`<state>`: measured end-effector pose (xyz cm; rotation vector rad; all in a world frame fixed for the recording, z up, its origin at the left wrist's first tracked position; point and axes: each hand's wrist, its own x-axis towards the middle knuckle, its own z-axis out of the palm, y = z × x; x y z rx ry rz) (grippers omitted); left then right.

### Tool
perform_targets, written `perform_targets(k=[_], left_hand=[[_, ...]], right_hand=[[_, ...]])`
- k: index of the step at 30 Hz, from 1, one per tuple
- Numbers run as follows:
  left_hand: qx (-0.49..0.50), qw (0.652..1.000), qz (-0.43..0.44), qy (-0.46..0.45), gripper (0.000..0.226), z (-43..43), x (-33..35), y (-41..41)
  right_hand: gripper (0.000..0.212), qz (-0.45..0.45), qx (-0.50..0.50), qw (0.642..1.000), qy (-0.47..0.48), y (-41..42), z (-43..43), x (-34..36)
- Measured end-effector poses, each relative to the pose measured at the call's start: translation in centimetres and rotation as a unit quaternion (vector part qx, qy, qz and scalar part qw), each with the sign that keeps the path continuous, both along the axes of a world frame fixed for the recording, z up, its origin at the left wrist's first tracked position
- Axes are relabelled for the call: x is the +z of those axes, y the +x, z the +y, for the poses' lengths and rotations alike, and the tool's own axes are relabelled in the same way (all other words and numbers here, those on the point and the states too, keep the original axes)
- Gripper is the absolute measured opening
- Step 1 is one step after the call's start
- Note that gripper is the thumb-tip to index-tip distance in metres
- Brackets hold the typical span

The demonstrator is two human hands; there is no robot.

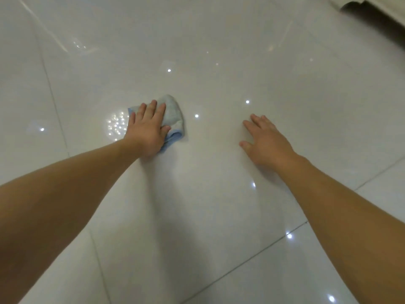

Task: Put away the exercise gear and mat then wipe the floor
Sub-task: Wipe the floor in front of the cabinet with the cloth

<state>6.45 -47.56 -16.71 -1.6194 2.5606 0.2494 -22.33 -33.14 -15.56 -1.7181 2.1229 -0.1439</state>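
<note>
Straight fingers (153, 108) of the left hand (147, 130) lie flat across a crumpled pale cloth (174, 118) with a blue edge, the thumb hooked at its side, pressing it onto the glossy white tiled floor (219, 194). The right hand (266, 142) is well apart from it, fingers spread and relaxed, palm resting flat on the bare tile as a prop and holding nothing. No mat or exercise gear is visible, so this looks like the final step, wiping. The next move likely calls for steady downward pressure while sliding the cloth across the tiles, body weight carried on the right palm. Pale furniture (372, 9) sits at the far right corner.
</note>
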Motion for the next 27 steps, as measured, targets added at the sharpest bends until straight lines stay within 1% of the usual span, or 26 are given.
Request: perform_targets(k=[3, 8, 14, 21, 25, 27], left_hand=[[0.0, 1.0, 0.005, 0.005, 0.067, 1.9, 0.2, 1.6], [0.007, 1.0, 0.012, 0.003, 0.066, 4.7, 0.4, 3.5], [0.023, 1.0, 0.018, 0.002, 0.066, 7.7, 0.2, 5.0], [0.033, 0.999, 0.023, 0.013, 0.065, 12.0, 0.3, 5.9], [0.008, 0.999, 0.022, 0.025, 0.065, 14.9, 0.3, 5.9], [-0.007, 0.999, 0.021, 0.033, 0.07, 16.6, 0.4, 6.1]], right_hand=[[0.068, 0.003, 0.028, 0.999, -0.021, 2.1, 2.2, 0.3], [0.072, 0.005, 0.074, 0.997, -0.028, 5.0, 4.4, 0.1], [0.068, 0.031, 0.1, 0.994, -0.029, 5.9, 6.8, 0.0], [0.064, 0.05, 0.106, 0.993, -0.026, 5.9, 9.4, 0.0], [0.066, 0.042, 0.101, 0.994, -0.03, 6.0, 10.8, 0.1], [0.066, 0.042, 0.109, 0.993, -0.034, 6.0, 11.7, 0.2]])
